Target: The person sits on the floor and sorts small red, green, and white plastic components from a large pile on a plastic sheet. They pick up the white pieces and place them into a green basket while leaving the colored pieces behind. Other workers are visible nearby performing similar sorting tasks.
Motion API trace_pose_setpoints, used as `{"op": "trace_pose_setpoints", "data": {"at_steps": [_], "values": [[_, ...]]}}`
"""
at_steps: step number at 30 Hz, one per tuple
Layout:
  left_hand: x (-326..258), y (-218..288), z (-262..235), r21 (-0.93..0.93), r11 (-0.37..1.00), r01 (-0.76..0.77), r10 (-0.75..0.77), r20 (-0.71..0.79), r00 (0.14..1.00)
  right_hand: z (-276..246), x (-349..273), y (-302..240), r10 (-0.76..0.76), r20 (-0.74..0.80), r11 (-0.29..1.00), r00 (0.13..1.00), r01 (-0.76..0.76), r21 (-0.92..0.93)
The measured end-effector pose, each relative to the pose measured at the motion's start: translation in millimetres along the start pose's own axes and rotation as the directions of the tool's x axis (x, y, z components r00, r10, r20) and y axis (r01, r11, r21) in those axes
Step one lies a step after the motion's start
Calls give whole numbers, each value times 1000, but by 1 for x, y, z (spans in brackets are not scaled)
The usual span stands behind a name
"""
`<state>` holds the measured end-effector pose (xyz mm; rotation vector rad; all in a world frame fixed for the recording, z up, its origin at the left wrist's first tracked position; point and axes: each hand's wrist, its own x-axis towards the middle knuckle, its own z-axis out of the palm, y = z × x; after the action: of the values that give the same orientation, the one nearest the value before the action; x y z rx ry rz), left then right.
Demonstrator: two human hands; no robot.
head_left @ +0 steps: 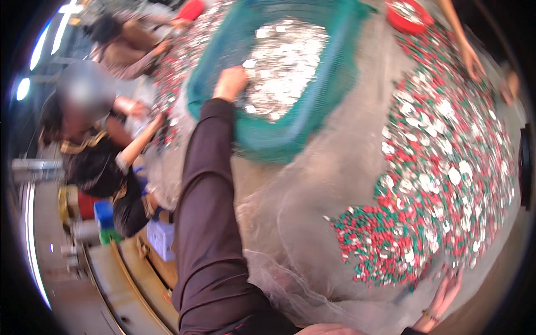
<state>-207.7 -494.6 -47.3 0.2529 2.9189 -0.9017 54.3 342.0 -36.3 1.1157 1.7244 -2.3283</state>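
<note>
Dark sleeve (211, 190): left hand (230, 84) is hanging curled by pale pieces (287, 61) in the tub (273, 142), low work probably sparing spills; right hand (445, 293) is resting partly extended by mixed pieces (441, 184); both holds unclear.

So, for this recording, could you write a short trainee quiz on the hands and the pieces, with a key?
1. Multiple choice: which of the wearer's hands is at the teal basket? a) right b) left c) both
2. True or false: the wide spread of pieces on the right mixes red, green and whitish ones.
3. Fill in: the basket's pieces look mostly ____ in colour.

Key:
1. b: the left hand is at the basket, while the right hand is near the lower edge of the spread.
2. True.
3. Whitish; blur hides the shape of single pieces.
</note>
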Motion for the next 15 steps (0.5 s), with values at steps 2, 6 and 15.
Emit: {"op": "trace_pose_setpoints", "data": {"at_steps": [2,6,15], "values": [[4,-9,12,-135,980,143,-121,159,980,11,-15,-9,62,209,970,976,-108,216],[13,-22,45,-170,982,83,-44,222,974,12,-23,-19,14,269,743,963,-190,641],[0,-42,75,-53,997,-49,48,-10,999,37,-34,-5,152,297,807,943,-292,514]]}}
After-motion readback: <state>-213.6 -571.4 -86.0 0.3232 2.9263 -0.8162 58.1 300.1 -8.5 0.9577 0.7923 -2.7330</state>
